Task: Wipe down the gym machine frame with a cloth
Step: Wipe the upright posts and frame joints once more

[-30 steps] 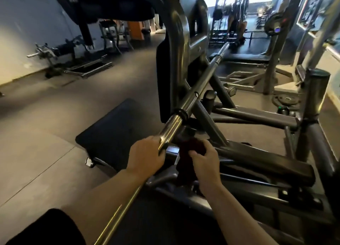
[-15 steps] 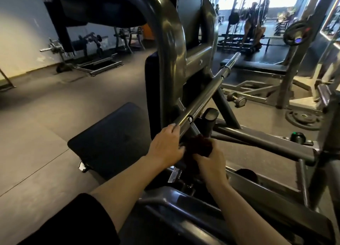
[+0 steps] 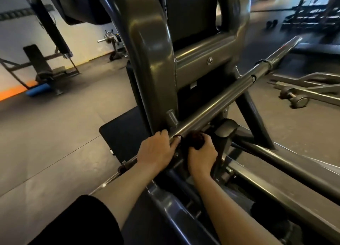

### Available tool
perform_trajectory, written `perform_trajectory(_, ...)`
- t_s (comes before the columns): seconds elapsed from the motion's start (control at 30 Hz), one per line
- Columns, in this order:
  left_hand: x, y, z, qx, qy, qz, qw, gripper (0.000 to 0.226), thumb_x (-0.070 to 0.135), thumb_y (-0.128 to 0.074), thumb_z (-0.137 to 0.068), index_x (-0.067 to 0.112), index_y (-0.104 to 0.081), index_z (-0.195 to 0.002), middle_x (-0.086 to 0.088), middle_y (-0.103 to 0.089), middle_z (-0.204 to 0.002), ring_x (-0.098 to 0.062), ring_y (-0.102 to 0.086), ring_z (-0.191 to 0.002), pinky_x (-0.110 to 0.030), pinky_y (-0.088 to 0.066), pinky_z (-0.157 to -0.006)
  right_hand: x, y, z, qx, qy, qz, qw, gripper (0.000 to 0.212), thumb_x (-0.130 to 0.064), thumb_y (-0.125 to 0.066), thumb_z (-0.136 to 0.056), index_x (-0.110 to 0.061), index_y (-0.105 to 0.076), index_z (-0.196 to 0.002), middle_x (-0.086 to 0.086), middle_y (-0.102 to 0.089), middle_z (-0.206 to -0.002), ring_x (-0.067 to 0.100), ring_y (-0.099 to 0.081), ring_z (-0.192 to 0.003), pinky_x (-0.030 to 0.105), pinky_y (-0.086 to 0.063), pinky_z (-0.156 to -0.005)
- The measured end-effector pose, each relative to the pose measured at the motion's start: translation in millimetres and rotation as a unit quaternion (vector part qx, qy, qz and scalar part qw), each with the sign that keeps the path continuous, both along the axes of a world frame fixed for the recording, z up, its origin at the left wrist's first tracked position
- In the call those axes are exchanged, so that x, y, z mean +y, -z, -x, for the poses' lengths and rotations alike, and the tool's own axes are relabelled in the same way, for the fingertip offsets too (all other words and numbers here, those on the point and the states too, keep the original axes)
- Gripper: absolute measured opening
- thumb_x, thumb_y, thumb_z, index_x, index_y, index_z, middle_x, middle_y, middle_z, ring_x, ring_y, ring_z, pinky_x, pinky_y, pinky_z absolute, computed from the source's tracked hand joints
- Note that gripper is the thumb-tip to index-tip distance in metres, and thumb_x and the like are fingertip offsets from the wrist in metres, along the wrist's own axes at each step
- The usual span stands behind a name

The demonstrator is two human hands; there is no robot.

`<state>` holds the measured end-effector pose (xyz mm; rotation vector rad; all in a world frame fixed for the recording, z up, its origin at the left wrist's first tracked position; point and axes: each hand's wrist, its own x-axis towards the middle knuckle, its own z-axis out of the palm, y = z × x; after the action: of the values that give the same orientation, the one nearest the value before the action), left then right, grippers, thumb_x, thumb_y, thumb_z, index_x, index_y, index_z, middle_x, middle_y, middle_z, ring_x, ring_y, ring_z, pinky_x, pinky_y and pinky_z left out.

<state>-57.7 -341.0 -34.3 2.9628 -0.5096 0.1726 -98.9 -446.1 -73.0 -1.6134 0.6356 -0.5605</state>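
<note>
The grey gym machine frame [image 3: 152, 48] rises right in front of me. A long steel bar [image 3: 217, 101] runs diagonally across it from lower left to upper right. My left hand [image 3: 156, 151] grips the bar's lower part, fingers curled over it. My right hand [image 3: 201, 156] holds a dark red cloth [image 3: 195, 140] bunched against the frame just under the bar, beside a black rubber stop [image 3: 225, 132]. Most of the cloth is hidden by my fingers.
A black seat pad [image 3: 121, 134] lies low on the left. Grey frame rails [image 3: 294, 173] stretch off to the right. On the floor are a bench [image 3: 42, 66] by the left wall, a blue roller [image 3: 37, 91] and a dumbbell [image 3: 294, 98] at right.
My head has moved closer and lower toward the frame. Both hands slid further up the bar toward the upright, the right hand carrying the cloth along.
</note>
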Motion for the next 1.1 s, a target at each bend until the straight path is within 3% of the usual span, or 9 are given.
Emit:
perform_trajectory(0.17, -2.2, 5.3, 2.7, -0.055, -0.007, -0.027, 0.998, 0.050, 0.059, -0.017, -0.096, 0.022, -0.050, -0.098, 0.004, -0.058, -0.084, -0.013, -0.058, -0.065, -0.033, -0.051, -0.061, 22.3, 8.7, 20.6, -0.035, -0.043, 0.015, 0.998, 0.046, 0.008, -0.063, -0.081, -0.028, -0.058, -0.109, -0.007, -0.062, -0.107, 0.010, -0.059, -0.106, 0.038, -0.051, -0.096)
perform_trajectory(0.3, -2.3, 4.5, 3.6, -0.072, -0.008, -0.024, 0.997, 0.055, 0.059, -0.011, -0.094, 0.022, -0.051, -0.099, 0.008, -0.051, -0.076, -0.008, -0.050, -0.056, -0.027, -0.048, -0.053, 6.8, 12.3, 31.4, -0.048, -0.100, 0.044, 0.993, 0.051, 0.010, -0.065, -0.078, -0.024, -0.063, -0.116, -0.009, -0.063, -0.113, 0.011, -0.057, -0.114, 0.038, -0.050, -0.100)
perform_trajectory(0.4, -1.0, 6.7, 3.8, -0.079, -0.007, -0.029, 0.996, 0.037, 0.050, -0.025, -0.100, 0.022, -0.050, -0.101, 0.008, -0.056, -0.080, -0.004, -0.045, -0.055, -0.022, -0.043, -0.052, -5.2, -10.1, 30.0, -0.133, -0.079, 0.079, 0.985, 0.056, 0.012, -0.064, -0.079, -0.026, -0.058, -0.119, -0.009, -0.059, -0.121, 0.007, -0.053, -0.121, 0.025, -0.045, -0.104)
perform_trajectory(0.47, 0.2, 7.2, 3.8, -0.066, -0.017, -0.024, 0.997, 0.021, 0.043, -0.036, -0.101, 0.025, -0.047, -0.103, 0.008, -0.059, -0.086, -0.004, -0.045, -0.058, -0.022, -0.041, -0.055, -10.4, -24.8, 15.5, -0.163, -0.090, 0.134, 0.973, 0.052, 0.010, -0.063, -0.081, -0.017, -0.059, -0.125, -0.001, -0.058, -0.129, 0.014, -0.050, -0.127, 0.028, -0.041, -0.107)
perform_trajectory(0.63, 0.1, 5.1, 9.3, -0.080, -0.006, -0.027, 0.996, 0.027, 0.036, -0.039, -0.102, 0.019, -0.051, -0.119, 0.004, -0.065, -0.101, -0.005, -0.046, -0.064, -0.019, -0.039, -0.059, -14.2, -36.7, -18.1, -0.061, -0.239, 0.322, 0.914, 0.048, -0.011, -0.057, -0.092, -0.019, -0.051, -0.139, -0.001, -0.045, -0.145, 0.021, -0.030, -0.138, 0.031, -0.031, -0.110)
perform_trajectory(0.83, 5.1, 12.7, 13.0, -0.104, 0.034, -0.013, 0.994, 0.041, 0.038, -0.048, -0.095, 0.011, -0.053, -0.125, -0.004, -0.069, -0.100, -0.016, -0.066, -0.074, -0.026, -0.053, -0.062, -6.5, 0.4, 15.5, -0.067, -0.188, 0.359, 0.912, 0.062, -0.001, -0.071, -0.076, -0.016, -0.053, -0.133, 0.004, -0.047, -0.141, 0.029, -0.035, -0.130, 0.031, -0.030, -0.101)
perform_trajectory(0.9, 5.8, 13.6, 16.1, -0.138, 0.062, 0.001, 0.989, 0.041, 0.033, -0.045, -0.097, 0.008, -0.053, -0.128, -0.010, -0.068, -0.110, -0.021, -0.069, -0.086, -0.029, -0.056, -0.071, -8.5, 16.5, 30.6, -0.058, -0.187, 0.321, 0.927, 0.064, 0.000, -0.071, -0.076, -0.016, -0.051, -0.135, 0.004, -0.045, -0.141, 0.025, -0.036, -0.127, 0.031, -0.034, -0.102)
perform_trajectory(1.0, 3.0, 30.8, 30.3, -0.183, 0.206, -0.067, 0.959, 0.048, 0.019, -0.054, -0.093, 0.002, -0.048, -0.138, -0.019, -0.049, -0.142, -0.031, -0.052, -0.127, -0.041, -0.043, -0.104, -15.8, 45.9, 57.0, -0.005, -0.195, 0.228, 0.954, 0.060, -0.002, -0.068, -0.082, -0.020, -0.050, -0.136, -0.002, -0.044, -0.140, 0.013, -0.036, -0.127, 0.029, -0.036, -0.107)
perform_trajectory(1.1, -4.6, 77.1, 60.3, -0.091, 0.352, -0.148, 0.920, 0.070, 0.014, -0.065, -0.078, 0.004, -0.042, -0.143, -0.015, -0.035, -0.153, -0.028, -0.031, -0.143, -0.047, -0.027, -0.116, -24.6, 83.2, 96.8, 0.047, -0.155, 0.172, 0.972, 0.055, -0.001, -0.065, -0.084, -0.019, -0.052, -0.134, 0.000, -0.044, -0.139, 0.009, -0.037, -0.126, 0.029, -0.036, -0.108)
